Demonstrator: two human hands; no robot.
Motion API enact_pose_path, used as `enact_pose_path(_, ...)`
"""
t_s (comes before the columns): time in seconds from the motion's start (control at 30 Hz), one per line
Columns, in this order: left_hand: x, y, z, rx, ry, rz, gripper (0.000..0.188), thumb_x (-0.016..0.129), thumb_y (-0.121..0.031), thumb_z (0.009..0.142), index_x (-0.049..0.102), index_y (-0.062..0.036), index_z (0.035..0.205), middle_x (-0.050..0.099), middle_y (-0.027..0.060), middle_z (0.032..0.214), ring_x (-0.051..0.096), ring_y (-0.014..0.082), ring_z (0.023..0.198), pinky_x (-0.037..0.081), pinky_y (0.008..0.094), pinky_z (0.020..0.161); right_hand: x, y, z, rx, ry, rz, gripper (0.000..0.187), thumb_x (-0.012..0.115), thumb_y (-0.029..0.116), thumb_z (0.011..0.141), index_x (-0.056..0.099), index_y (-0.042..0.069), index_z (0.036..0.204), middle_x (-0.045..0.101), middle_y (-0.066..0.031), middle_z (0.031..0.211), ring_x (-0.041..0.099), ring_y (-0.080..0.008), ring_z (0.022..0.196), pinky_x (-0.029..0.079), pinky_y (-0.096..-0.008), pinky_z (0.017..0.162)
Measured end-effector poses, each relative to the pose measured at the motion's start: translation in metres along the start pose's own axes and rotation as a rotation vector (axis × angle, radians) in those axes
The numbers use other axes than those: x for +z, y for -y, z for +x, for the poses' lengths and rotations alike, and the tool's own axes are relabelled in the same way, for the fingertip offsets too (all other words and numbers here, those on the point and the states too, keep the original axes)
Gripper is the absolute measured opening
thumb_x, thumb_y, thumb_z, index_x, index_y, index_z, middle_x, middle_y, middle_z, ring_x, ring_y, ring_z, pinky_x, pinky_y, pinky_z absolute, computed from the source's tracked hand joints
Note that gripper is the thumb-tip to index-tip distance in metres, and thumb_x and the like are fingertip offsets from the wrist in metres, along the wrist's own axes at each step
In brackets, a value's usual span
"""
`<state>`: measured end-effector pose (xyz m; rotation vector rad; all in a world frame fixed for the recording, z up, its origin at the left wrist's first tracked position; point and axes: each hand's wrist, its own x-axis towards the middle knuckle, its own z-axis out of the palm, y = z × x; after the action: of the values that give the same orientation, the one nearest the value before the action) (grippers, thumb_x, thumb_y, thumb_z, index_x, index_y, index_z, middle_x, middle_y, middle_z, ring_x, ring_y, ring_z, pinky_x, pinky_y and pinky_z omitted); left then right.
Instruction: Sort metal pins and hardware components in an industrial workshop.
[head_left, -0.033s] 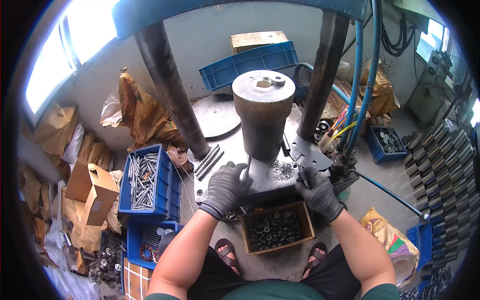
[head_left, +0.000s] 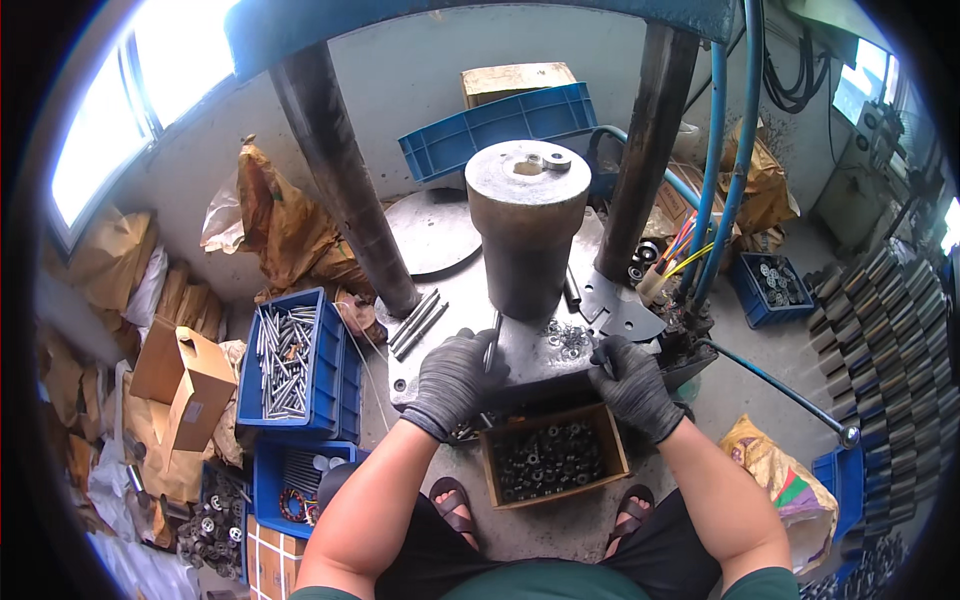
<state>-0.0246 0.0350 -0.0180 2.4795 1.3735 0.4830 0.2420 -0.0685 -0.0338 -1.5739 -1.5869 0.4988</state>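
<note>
My left hand (head_left: 455, 380), in a grey knitted glove, is closed on a slim metal shaft (head_left: 496, 335) that stands up at the plate's front edge. My right hand (head_left: 635, 385), gloved alike, has its fingers curled around a small dark piece, mostly hidden by the glove. Just beyond it, small metal rings (head_left: 568, 340) lie in a loose pile on the metal plate (head_left: 520, 370). A thick steel cylinder (head_left: 530, 245) rises behind the hands, with a small ring (head_left: 556, 160) on its top. Several loose shafts (head_left: 418, 325) lie left of it.
Two dark press columns (head_left: 345, 180) (head_left: 645, 150) flank the cylinder. Below the plate sits a box (head_left: 490, 470) of small dark parts. At left is a blue crate (head_left: 340, 370) of shafts. Blue hoses (head_left: 712, 180) hang at right, near a flat notched plate (head_left: 635, 318).
My left hand has shifted very slightly around the shaft, and the fingers of my right hand have moved a little. Nothing else has visibly changed.
</note>
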Motion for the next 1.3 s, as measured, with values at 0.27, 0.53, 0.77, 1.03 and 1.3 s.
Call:
enact_pose_path(0.27,-0.006,0.011,0.001,-0.053,-0.043,0.106,0.044,0.067,-0.016,0.085,0.066,-0.0103,0.129,0.071,0.0176,0.105,0.07,0.0364,0.099,0.055,0.0471,0.09,0.018,-0.016,0.012,-0.133,-0.115,-0.233,0.012,0.067,0.006,0.082,0.065,0.003,0.093,0.065,-0.0205,0.085,0.063,-0.0419,0.085,0.051,-0.0498,0.078)
enact_pose_path(0.53,-0.011,0.029,0.01,-0.098,-0.357,-0.5,0.043,0.068,-0.001,0.087,0.06,-0.004,0.129,0.068,0.0105,0.088,0.07,0.0186,0.079,0.06,0.0337,0.071,0.021,-0.026,0.028,0.027,-0.156,-0.274,0.016,0.069,0.01,0.082,0.064,0.003,0.096,0.065,-0.0214,0.084,0.064,-0.0417,0.084,0.052,-0.0506,0.077)
enact_pose_path(0.77,-0.011,0.011,0.008,0.092,-0.524,-0.569,0.037,0.07,-0.002,0.09,0.062,-0.0035,0.127,0.064,0.0042,0.092,0.062,0.0112,0.081,0.054,0.0281,0.075,0.026,-0.018,0.04,0.034,-0.148,-0.415,0.02,0.072,0.013,0.079,0.064,0.004,0.095,0.068,-0.0215,0.085,0.067,-0.0425,0.086,0.053,-0.052,0.079)
enact_pose_path(1.03,0.017,0.019,0.015,-0.013,-0.248,-0.493,0.029,0.071,-0.009,0.092,0.066,-0.0014,0.12,0.071,0.0094,0.099,0.069,0.0201,0.091,0.055,0.034,0.079,0.031,-0.024,0.046,-0.014,-0.134,-0.428,0.017,0.071,0.01,0.079,0.065,0.004,0.094,0.068,-0.0219,0.085,0.067,-0.0442,0.085,0.053,-0.0526,0.079)
enact_pose_path(1.3,0.03,0.012,0.016,0.002,-0.15,-0.443,0.02,0.065,-0.014,0.096,0.063,-0.0002,0.111,0.068,0.0199,0.103,0.067,0.0348,0.095,0.054,0.043,0.085,0.016,-0.024,0.046,-0.013,-0.189,-0.275,0.014,0.07,0.005,0.082,0.062,0.002,0.093,0.066,-0.0238,0.085,0.066,-0.0446,0.084,0.052,-0.0483,0.074)
